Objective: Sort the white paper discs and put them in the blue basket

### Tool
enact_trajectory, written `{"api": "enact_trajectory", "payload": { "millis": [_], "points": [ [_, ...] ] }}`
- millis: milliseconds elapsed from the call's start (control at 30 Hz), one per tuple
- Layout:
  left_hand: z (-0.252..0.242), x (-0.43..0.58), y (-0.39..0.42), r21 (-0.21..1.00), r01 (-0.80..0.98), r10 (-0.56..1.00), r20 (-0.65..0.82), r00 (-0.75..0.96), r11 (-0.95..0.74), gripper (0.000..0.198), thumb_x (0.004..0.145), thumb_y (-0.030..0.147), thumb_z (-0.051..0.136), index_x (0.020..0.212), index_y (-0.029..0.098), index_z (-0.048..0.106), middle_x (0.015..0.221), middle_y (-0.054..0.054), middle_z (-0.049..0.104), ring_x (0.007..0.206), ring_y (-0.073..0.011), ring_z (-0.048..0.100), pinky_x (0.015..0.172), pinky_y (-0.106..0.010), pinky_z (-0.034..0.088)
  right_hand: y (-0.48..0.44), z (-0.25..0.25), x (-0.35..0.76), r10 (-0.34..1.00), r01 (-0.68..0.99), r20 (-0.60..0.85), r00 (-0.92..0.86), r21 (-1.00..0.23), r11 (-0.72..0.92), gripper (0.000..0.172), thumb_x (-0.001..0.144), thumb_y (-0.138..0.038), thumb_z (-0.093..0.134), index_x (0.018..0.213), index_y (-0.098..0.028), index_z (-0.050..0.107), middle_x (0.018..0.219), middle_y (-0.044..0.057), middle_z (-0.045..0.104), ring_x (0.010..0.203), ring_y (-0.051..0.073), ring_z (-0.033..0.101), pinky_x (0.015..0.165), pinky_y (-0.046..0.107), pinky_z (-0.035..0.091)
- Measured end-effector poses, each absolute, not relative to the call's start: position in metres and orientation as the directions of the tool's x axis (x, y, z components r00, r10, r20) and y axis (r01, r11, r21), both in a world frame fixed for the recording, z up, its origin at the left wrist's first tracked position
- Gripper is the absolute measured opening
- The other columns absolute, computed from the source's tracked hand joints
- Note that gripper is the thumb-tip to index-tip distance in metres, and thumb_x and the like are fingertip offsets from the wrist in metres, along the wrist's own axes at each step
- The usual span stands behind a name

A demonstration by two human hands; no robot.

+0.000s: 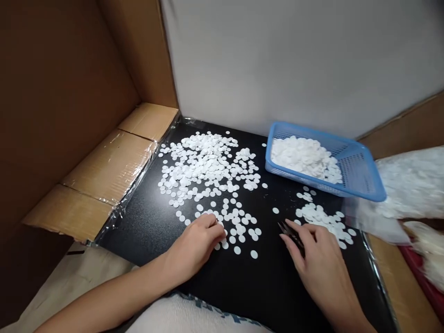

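Small white round discs lie heaped and scattered over a black tabletop. Among the nearer loose discs, my left hand is closed with its fingers curled down; whatever is under the fingertips is hidden. My right hand grips dark tweezers between thumb and fingers, their tips pointing up and to the left. Just beyond that hand is a smaller pile of discs. A single disc lies between the two piles, slightly beyond the tweezers' tips.
A blue plastic basket partly filled with white discs stands at the back right. Clear bags of white pieces lie beyond the right edge. Cardboard taped along the left edge and a pale wall behind enclose the table.
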State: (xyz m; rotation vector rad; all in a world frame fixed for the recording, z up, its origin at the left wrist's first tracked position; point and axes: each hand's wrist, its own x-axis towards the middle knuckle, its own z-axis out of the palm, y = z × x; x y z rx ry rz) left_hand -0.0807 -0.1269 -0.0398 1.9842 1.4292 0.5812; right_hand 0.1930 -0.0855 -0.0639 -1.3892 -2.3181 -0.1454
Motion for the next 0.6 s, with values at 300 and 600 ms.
{"api": "enact_trajectory", "payload": {
  "millis": [300, 600],
  "points": [
    [-0.039, -0.148, -0.13, 0.681, 0.714, 0.976, 0.218, 0.012, -0.161, 0.016, 0.097, 0.012, 0.049, 0.093, 0.02, 0.062, 0.085, -0.001, 0.058, 0.077, -0.0149, 0.057, 0.069, -0.026, 0.046, -0.059, -0.039, 0.132, 0.8, 0.706, 0.329, -0.501, -0.379, 0.598, 0.026, 0.105, -0.025, 0.037, 0.091, -0.021, 0.059, 0.077, 0.002, 0.062, 0.063, 0.016, 0.058, 0.059, 0.028, 0.045],
    [-0.051, -0.179, -0.133, 0.556, 0.818, 0.965, 0.262, -0.003, -0.148, 0.01, 0.097, 0.02, 0.058, 0.106, 0.02, 0.062, 0.093, -0.003, 0.055, 0.087, -0.0189, 0.056, 0.076, -0.031, 0.048, -0.029, -0.046, 0.024, 0.572, 0.434, 0.314, -0.758, -0.411, 0.802, 0.019, 0.1, -0.017, 0.051, 0.105, -0.018, 0.068, 0.092, 0.008, 0.064, 0.085, 0.02, 0.057, 0.077, 0.034, 0.049]
  ]
}}
